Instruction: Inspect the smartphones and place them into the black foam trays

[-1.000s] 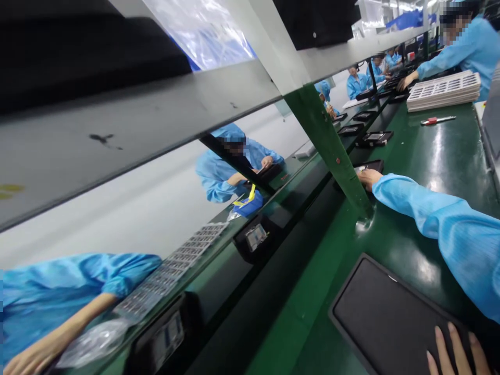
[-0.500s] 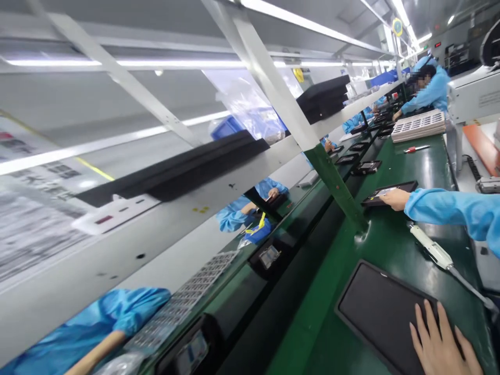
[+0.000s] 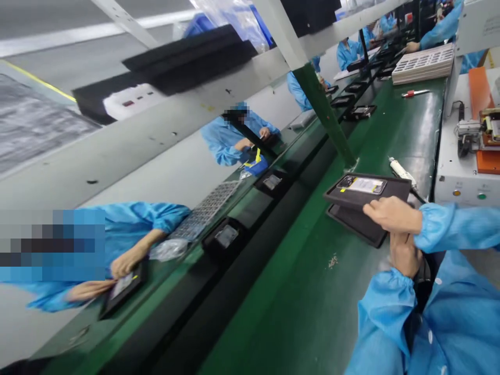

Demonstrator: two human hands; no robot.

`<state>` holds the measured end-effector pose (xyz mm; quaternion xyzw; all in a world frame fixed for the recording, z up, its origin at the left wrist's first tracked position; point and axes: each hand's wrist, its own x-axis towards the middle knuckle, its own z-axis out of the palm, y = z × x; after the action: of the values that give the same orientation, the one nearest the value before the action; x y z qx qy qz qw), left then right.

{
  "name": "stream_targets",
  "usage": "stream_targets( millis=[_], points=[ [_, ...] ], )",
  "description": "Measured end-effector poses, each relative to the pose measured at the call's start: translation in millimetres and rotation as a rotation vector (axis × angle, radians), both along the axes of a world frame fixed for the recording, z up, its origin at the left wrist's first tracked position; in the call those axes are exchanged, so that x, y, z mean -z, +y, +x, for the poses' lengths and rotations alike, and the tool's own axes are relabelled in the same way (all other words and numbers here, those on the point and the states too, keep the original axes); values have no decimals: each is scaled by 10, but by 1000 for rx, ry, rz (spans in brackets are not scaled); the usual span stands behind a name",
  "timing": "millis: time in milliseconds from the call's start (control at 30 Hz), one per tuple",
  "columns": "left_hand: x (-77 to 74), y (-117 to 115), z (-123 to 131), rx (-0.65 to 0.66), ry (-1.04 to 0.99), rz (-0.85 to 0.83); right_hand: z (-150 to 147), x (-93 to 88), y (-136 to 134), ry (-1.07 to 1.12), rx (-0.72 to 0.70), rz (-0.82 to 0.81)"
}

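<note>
My right hand (image 3: 390, 214) is closed on the near edge of a black tray (image 3: 344, 198) and holds it just above the green belt (image 3: 297, 302). A phone (image 3: 361, 184) with a white label lies on that tray. Directly under the tray is a flat black pad (image 3: 357, 227). My left hand (image 3: 404, 255) sits just below my right hand with its fingers curled at the pad's near edge. Both arms are in blue sleeves.
A green post (image 3: 324, 112) stands just behind the tray, and a white electric screwdriver (image 3: 400, 171) lies beside it. A white machine (image 3: 461, 174) stands at right. Farther along are stacked white trays (image 3: 424, 63) and a red-handled tool (image 3: 414, 94). People in blue (image 3: 234, 140) work across the belt.
My right hand has brought the tray with the phone from far along the belt toward me, over the black pad. My left hand went from flat on the pad to curled at its edge.
</note>
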<state>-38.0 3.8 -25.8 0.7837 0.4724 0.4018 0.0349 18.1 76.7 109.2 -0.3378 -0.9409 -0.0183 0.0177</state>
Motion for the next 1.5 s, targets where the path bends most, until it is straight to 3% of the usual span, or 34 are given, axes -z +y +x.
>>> stream_targets(
  millis=[167, 267, 367, 467, 600, 667, 800, 967, 1133, 1233, 1333, 1400, 1500],
  points=[
    [24, -609, -182, 79, -60, -2, -299, 355, -178, 44, 39, -106],
    [-18, -839, -440, -51, -148, -58, -217, 454, 13, 98, 140, -93],
    [-115, -878, -726, -234, -252, -107, -156, 564, 259, 109, 164, -79],
    [-280, -674, -931, -312, -397, -164, -196, 682, 390, 81, 91, -117],
    [-565, -50, -1010, -424, -1124, -543, -295, 764, 580, 131, 23, -158],
    [-685, 293, -1007, -445, -1310, -729, -304, 779, 667, 186, 27, -151],
    [-814, 726, -1108, -481, -1269, -869, -329, 851, 656, 268, 44, -117],
    [-844, 869, -1285, -535, -1267, -910, -455, 938, 584, 332, 2, -77],
    [-771, 1059, -1153, -555, -1175, -904, -463, 892, 571, 476, 4, -64],
    [-749, 1139, -1037, -576, -1071, -845, -308, 761, 563, 565, 51, -120],
    [-824, 1082, -895, -538, -992, -696, -21, 515, 567, 694, 159, -158],
    [-910, 969, -716, -445, -874, -602, 212, 317, 562, 809, 252, -160],
    [-1028, 754, -251, -228, -532, -457, 572, 62, 516, 966, 356, -152]
  ],
)
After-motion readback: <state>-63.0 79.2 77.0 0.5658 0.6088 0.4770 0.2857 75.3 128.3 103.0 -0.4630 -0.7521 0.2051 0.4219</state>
